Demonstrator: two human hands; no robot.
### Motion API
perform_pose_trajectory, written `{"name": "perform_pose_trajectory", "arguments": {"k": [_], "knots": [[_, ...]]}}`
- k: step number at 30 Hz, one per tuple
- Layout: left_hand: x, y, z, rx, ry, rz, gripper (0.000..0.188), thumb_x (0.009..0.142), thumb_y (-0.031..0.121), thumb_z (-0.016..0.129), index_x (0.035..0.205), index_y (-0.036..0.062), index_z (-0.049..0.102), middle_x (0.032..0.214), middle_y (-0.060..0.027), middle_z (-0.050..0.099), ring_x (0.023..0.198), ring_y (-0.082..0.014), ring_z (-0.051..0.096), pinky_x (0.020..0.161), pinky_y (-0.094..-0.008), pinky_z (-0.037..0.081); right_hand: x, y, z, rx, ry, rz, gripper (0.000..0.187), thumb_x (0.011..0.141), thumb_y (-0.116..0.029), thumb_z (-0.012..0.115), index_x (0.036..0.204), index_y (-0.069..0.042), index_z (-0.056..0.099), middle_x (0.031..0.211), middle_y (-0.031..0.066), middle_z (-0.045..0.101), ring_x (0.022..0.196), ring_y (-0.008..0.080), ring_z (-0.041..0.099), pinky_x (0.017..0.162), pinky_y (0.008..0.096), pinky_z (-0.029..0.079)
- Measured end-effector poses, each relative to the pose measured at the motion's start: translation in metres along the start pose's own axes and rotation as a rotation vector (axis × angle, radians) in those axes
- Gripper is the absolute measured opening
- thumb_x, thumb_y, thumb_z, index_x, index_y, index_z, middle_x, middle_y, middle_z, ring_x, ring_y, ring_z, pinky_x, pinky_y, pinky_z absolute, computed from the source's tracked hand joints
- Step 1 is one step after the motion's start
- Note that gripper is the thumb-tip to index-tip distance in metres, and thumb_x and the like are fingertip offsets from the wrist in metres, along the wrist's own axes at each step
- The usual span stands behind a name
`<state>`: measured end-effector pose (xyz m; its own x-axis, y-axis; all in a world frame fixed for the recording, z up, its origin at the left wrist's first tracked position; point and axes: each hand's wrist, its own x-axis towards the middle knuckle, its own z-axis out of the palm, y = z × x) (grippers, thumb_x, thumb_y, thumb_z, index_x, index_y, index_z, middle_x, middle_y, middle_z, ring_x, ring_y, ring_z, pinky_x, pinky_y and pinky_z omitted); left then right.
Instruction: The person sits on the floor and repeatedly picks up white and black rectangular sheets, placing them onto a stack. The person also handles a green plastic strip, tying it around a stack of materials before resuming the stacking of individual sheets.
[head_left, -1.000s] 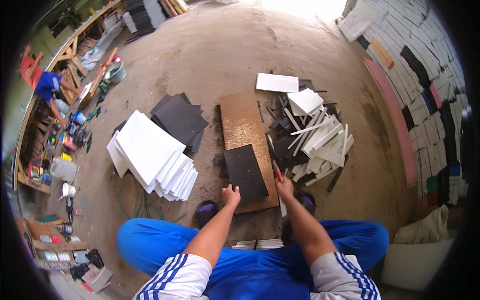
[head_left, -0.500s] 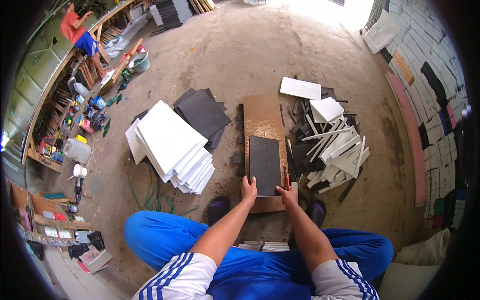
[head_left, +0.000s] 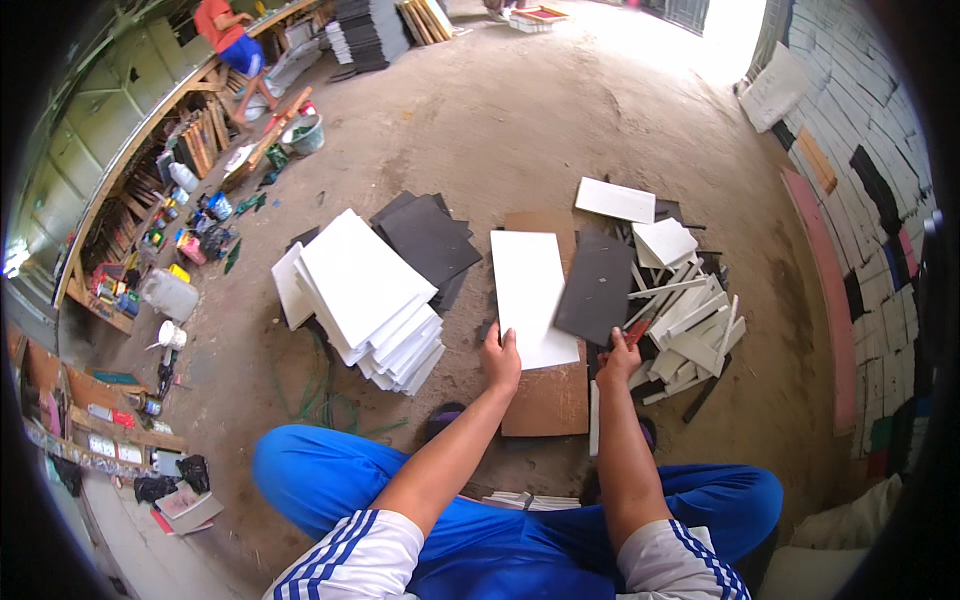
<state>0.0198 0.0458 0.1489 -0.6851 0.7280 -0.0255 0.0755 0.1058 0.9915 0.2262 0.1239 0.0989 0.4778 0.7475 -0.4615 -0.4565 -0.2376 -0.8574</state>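
Note:
My left hand (head_left: pixel 502 360) is closed on the lower left edge of a white rectangular sheet (head_left: pixel 530 290), thumb on top. My right hand (head_left: pixel 620 360) pinches the lower right corner of a black sheet (head_left: pixel 598 285), which overlaps the white one's right side. A red-handled tool (head_left: pixel 636 334), its kind not clear, is also in the right hand, partly hidden by the fingers. Both sheets are above a brown board (head_left: pixel 545 405) lying between my feet.
Left of the board stand a stack of white sheets (head_left: pixel 360 285) and a pile of black sheets (head_left: pixel 425 240). Cut strips (head_left: pixel 690 325) lie heaped at the right, with a white panel (head_left: pixel 615 200) beyond. Another person (head_left: pixel 235 45) is at the far left, near a bucket (head_left: pixel 303 134).
The black sheet has moved off to the right in my right hand, and the white sheet now shows in my left. Both have risen from the board. The view has shifted slightly.

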Motion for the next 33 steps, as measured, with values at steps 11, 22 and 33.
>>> {"name": "perform_pose_trajectory", "arguments": {"k": [11, 22, 33], "knots": [[0.072, 0.138, -0.149, -0.070, 0.333, 0.149, 0.051, 0.103, 0.000, 0.047, 0.153, -0.0041, 0.040, 0.141, -0.0255, 0.058, 0.127, -0.0335, 0.060, 0.105, -0.0385, 0.047, -0.065, 0.003, 0.088, 0.026, -0.194, 0.018, 0.024, 0.088, -0.011, 0.079, 0.104, -0.011, 0.061, 0.075, -0.0043, 0.053, 0.050, 0.0094, 0.043, 0.046, 0.0293, 0.038], [0.085, 0.133, -0.220, 0.713, 0.616, 0.345, 0.059, 0.100, 0.014, 0.059, 0.152, -0.0046, 0.038, 0.149, -0.0282, 0.046, 0.136, -0.0406, 0.047, 0.113, -0.0469, 0.040, -0.115, 0.020, 0.105, -0.027, -0.391, 0.125, 0.024, 0.090, -0.013, 0.079, 0.095, -0.013, 0.056, 0.075, -0.0039, 0.053, 0.048, 0.0100, 0.045, 0.045, 0.0287, 0.037], [0.032, -0.003, -0.027, 0.120, -0.224, -0.232, 0.086, 0.094, 0.055, 0.070, 0.145, -0.0089, 0.041, 0.144, -0.0292, 0.052, 0.133, -0.0404, 0.053, 0.110, -0.0470, 0.043, -0.068, 0.023, 0.067, -0.136, -0.382, 0.060, 0.012, 0.095, -0.022, 0.074, 0.102, -0.014, 0.067, 0.071, -0.0070, 0.054, 0.047, 0.0073, 0.043, 0.042, 0.0262, 0.032]]}}
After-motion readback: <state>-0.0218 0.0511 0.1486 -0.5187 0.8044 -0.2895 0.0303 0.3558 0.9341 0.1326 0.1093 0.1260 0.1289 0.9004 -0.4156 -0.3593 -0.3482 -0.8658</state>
